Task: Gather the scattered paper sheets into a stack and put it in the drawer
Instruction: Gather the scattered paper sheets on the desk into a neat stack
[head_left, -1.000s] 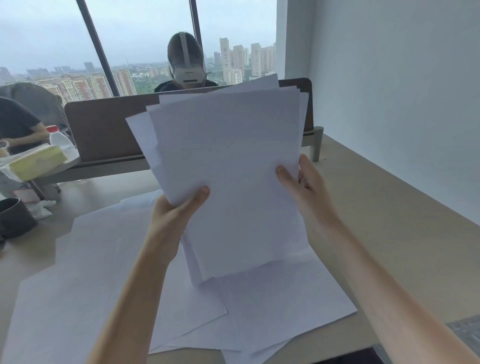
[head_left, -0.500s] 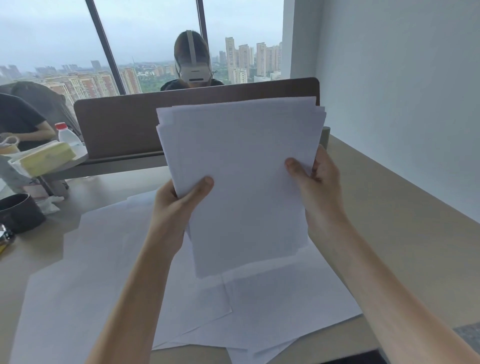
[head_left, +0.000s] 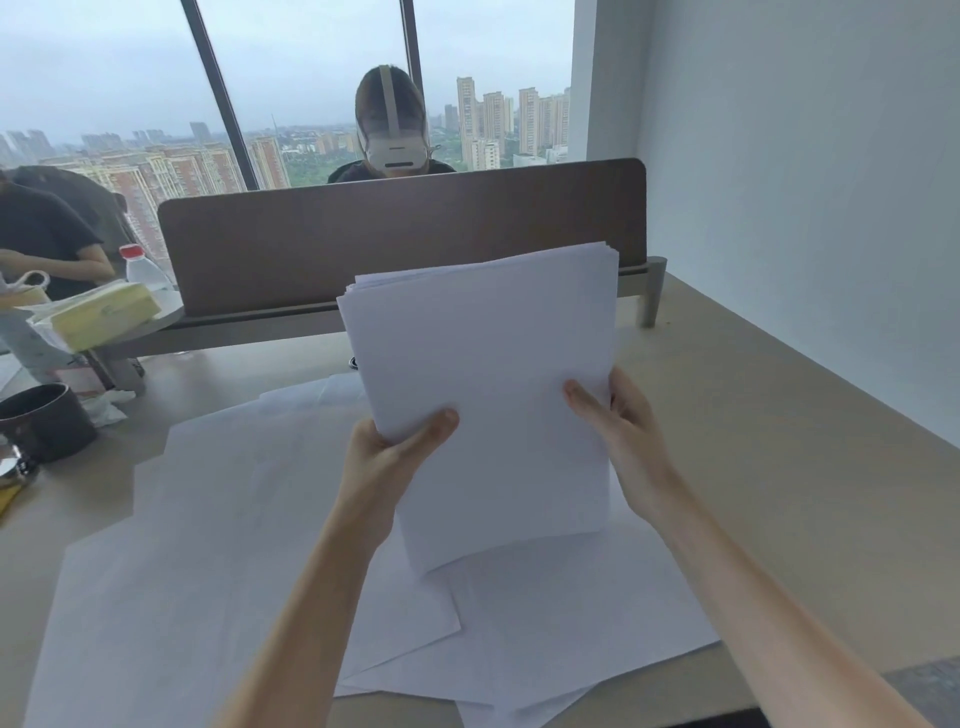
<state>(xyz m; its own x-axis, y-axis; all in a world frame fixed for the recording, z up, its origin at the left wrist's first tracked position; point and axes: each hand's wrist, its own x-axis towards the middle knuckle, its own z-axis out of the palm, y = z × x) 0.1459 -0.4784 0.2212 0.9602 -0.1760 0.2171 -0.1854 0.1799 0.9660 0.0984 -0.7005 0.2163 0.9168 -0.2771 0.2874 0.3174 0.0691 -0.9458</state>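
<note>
I hold a stack of white paper sheets (head_left: 488, 384) upright above the desk, its edges nearly squared. My left hand (head_left: 389, 457) grips the stack's left edge, thumb on the front. My right hand (head_left: 621, 431) grips the right edge, thumb on the front too. The stack's lower edge hangs just over several loose white sheets (head_left: 208, 545) that lie spread and overlapping across the beige desk (head_left: 779, 493). No drawer is in view.
A brown divider panel (head_left: 400, 239) stands at the desk's far edge, with a person in a headset behind it. At the left are a dark round container (head_left: 44, 421), a yellow box (head_left: 104, 314), a bottle (head_left: 143, 270) and another person. A white wall runs along the right.
The fanned sheets have been tapped into a much neater stack. Both hands have lowered it toward the desk while keeping hold of its sides.
</note>
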